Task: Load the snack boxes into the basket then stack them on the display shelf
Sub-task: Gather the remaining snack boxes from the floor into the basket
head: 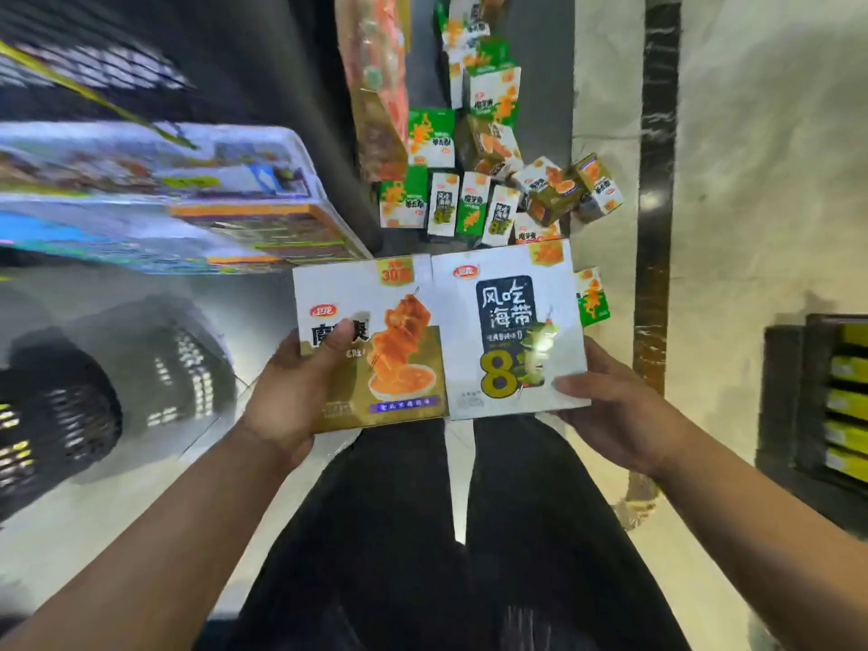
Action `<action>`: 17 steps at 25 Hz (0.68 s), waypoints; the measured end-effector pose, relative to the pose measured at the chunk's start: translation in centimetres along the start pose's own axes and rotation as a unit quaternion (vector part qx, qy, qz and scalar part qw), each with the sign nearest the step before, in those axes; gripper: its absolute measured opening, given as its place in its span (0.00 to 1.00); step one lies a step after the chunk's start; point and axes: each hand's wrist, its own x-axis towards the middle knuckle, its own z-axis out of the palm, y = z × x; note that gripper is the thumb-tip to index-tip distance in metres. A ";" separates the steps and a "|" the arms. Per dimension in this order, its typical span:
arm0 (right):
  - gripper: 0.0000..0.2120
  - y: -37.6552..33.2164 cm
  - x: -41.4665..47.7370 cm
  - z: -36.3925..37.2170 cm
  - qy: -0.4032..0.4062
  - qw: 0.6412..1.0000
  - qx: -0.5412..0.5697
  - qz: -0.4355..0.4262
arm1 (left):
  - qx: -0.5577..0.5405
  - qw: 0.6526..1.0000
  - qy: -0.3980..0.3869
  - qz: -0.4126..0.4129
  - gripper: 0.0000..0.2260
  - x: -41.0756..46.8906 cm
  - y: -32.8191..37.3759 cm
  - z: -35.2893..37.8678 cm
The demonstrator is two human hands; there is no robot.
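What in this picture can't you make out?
Head view:
The basket, left: motion blur hides its contents.
The shelf goods above it: labels blurred.
The orange box: thumb of the left hand covers part of its print.
The white box hides fingers of the right hand beneath it.
The dark rack: cut off by the right edge.

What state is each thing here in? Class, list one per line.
left hand: grips the gold box, thumb on its front.
right hand: grips the white box by its edge.
gold box: held up, face to camera.
white box: held up, edge to edge with gold box.
floor boxes: loose heap, some upright, some tipped.
basket: blurred, contents unclear.
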 end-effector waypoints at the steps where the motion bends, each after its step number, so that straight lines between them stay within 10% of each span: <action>1: 0.42 -0.9 -2.5 1.6 -0.024 1.000 -0.016 -0.004 | -0.025 1.000 -0.003 0.014 0.17 -3.2 0.9 -0.7; 4: 0.41 -3.0 -9.0 5.9 -0.058 0.996 -0.070 -0.010 | -0.100 0.993 0.041 0.049 0.05 -12.1 2.1 -3.3; 8: 0.35 -5.1 -14.8 10.8 -0.028 0.986 -0.161 -0.018 | -0.169 0.982 0.039 0.078 0.13 -21.5 1.3 -5.1; 13: 0.52 -5.3 -19.3 12.8 -0.076 0.964 -0.248 -0.058 | -0.243 0.958 0.098 0.119 0.16 -29.3 -3.2 -4.8; 17: 0.31 -4.4 -21.1 14.0 -0.122 0.954 -0.265 -0.067 | -0.306 0.929 0.150 0.142 0.20 -34.0 -7.5 -4.9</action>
